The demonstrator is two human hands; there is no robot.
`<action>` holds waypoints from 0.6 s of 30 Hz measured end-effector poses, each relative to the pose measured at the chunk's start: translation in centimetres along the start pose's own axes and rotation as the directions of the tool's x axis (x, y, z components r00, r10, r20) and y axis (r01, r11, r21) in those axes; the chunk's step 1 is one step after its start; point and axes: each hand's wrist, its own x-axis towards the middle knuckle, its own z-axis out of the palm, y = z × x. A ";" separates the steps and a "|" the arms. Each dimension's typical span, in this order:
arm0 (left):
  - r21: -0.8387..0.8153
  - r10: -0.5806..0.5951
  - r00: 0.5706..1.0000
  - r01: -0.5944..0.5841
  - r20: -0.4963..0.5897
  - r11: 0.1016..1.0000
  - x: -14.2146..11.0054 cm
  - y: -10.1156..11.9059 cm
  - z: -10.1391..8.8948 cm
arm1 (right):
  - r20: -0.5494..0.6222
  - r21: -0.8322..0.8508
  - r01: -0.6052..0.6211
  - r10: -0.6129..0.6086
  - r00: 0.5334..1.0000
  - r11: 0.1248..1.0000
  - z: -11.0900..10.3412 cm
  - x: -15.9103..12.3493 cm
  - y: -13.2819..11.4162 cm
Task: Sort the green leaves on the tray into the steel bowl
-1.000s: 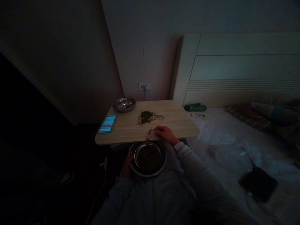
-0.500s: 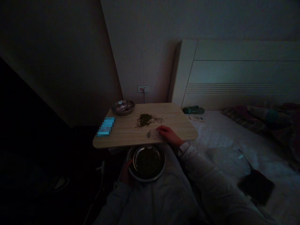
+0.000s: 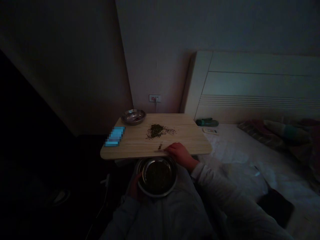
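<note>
Left hand [image 3: 135,186] clasps the bowl [image 3: 158,195] close to the table edge [image 3: 132,157]; right hand [image 3: 178,152] is there too, grip unclear.

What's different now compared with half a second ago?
The right hand has drawn closer to the near edge of the table; nothing is clearly picked up or let go. The left hand still grips the bowl on the lap, and the pile of green grains and the other metal bowl stay put.
</note>
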 end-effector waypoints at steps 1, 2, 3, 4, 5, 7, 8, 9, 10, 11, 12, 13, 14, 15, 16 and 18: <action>-0.001 -0.007 1.000 0.007 -0.013 1.000 0.0 0.0 0.0 | 0.006 -0.008 -0.013 0.013 1.000 1.000 0.0 0.3 -0.2; 0.001 -0.019 1.000 0.019 -0.025 1.000 -0.2 0.1 0.2 | 0.016 -0.015 -0.026 0.026 1.000 1.000 0.1 0.6 -0.4; 0.005 -0.032 0.999 0.032 -0.034 0.999 -0.5 0.2 0.5 | 0.029 -0.022 -0.039 0.039 0.999 0.999 0.0 0.9 -0.6; 0.008 -0.040 0.999 0.040 -0.031 0.999 -0.8 0.4 0.9 | 0.039 -0.028 -0.051 0.052 0.998 0.998 0.0 1.2 -0.8; 0.012 -0.058 0.998 0.059 -0.030 0.998 -1.3 0.6 1.3 | 0.047 -0.030 -0.060 0.062 0.997 0.998 0.0 1.5 -0.9; 0.006 -0.063 0.998 0.063 -0.018 0.998 -2.2 1.1 2.2 | 0.049 -0.018 -0.078 0.079 0.996 0.997 -0.1 2.0 -1.1; 0.009 -0.079 0.997 0.079 -0.020 0.997 -2.6 1.3 2.6 | 0.037 -0.003 -0.092 0.092 0.995 0.996 -0.2 2.2 -1.0; 0.006 -0.087 0.996 0.087 -0.028 0.996 -3.0 1.5 2.9 | 0.015 0.020 -0.113 0.113 0.994 0.993 -0.3 2.4 -0.9; 0.001 -0.095 0.995 0.095 -0.038 0.995 -3.3 1.6 3.2 | -0.011 0.047 -0.139 0.139 0.990 0.989 -0.3 2.7 -0.8; -0.007 -0.103 0.994 0.103 -0.047 0.995 -3.4 1.7 3.3 | -0.040 0.076 -0.168 0.172 0.984 0.983 -0.4 2.9 -0.7; -0.017 -0.109 0.993 0.108 -0.054 0.994 -3.5 1.7 3.4 | -0.068 0.105 -0.200 0.207 0.976 0.974 -0.5 3.1 -0.5; -0.026 -0.112 0.992 0.110 -0.058 0.994 -3.5 1.6 3.3 | -0.087 0.131 -0.228 0.240 0.967 0.965 -0.7 3.3 -0.3; -0.031 -0.112 0.992 0.110 -0.059 0.993 -3.3 1.6 3.2 | -0.096 0.150 -0.252 0.268 0.959 0.956 -0.8 3.5 -0.2; -0.030 -0.114 0.992 0.113 -0.056 0.993 -3.1 1.4 3.0 | -0.094 0.162 -0.272 0.289 0.953 0.948 -0.9 3.6 -0.1; -0.026 -0.118 0.992 0.117 -0.050 0.993 -2.9 1.3 2.7 | -0.083 0.167 -0.290 0.306 0.948 0.943 -1.0 3.7 0.0; -0.016 -0.131 0.991 0.131 -0.029 0.991 -2.3 1.0 2.1 | -0.049 0.157 -0.317 0.328 0.943 0.935 -1.2 3.9 0.1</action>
